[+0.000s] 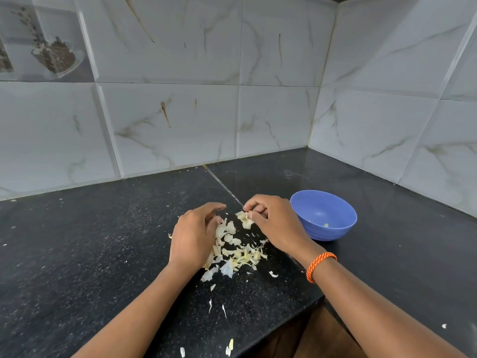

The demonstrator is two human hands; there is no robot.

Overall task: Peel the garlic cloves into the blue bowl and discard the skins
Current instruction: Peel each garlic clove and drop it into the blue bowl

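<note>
Over on the left, the left hand [192, 237] sits low on the black counter [77, 254], fingers loosely curved and a little spread, its palm side against the edge of the skins [232, 251]; whether it actually holds any of them, I cannot tell. Those pale papery skins lie scattered in a loose heap between the 2 hands, with stray flakes trailing toward the counter's near edge. Moving right, the right hand [273, 223] hovers just above the heap, thumb and fingertips pinching a piece of garlic [245, 219] with ragged skin hanging from it. An orange bracelet [320, 266] circles that wrist. Just beside the right hand stands the blue bowl [335, 228], upright on the counter, with 1 small pale piece showing inside near the bottom. Grey marbled tiles [167, 120] wall the corner behind.
</note>
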